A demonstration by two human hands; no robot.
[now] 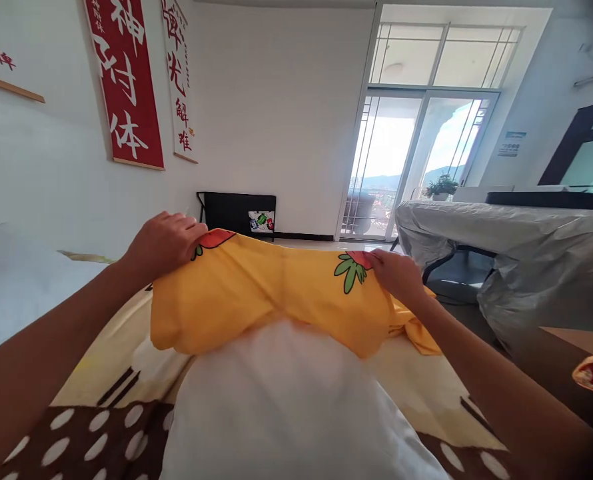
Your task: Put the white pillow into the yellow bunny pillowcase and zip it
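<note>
A yellow pillowcase [271, 287] with red and green printed figures stretches between my two hands in the middle of the view. My left hand [164, 243] is closed on its upper left edge, fingers curled over the cloth. On the other side, my right hand [399, 270] pinches the upper right edge beside a green leaf print. Below the cloth's lower edge lies a plump white pillow [286, 407]; its top end meets the yellow cloth, and I cannot tell how far it reaches inside. More loose yellow cloth hangs beyond my right wrist.
A bed cover [111, 427] in cream and dotted brown spreads beneath. At right stands a table under plastic sheeting [446, 233], with a chair below. A black folded frame [236, 213] leans at the back wall, left of a glass door [401, 160].
</note>
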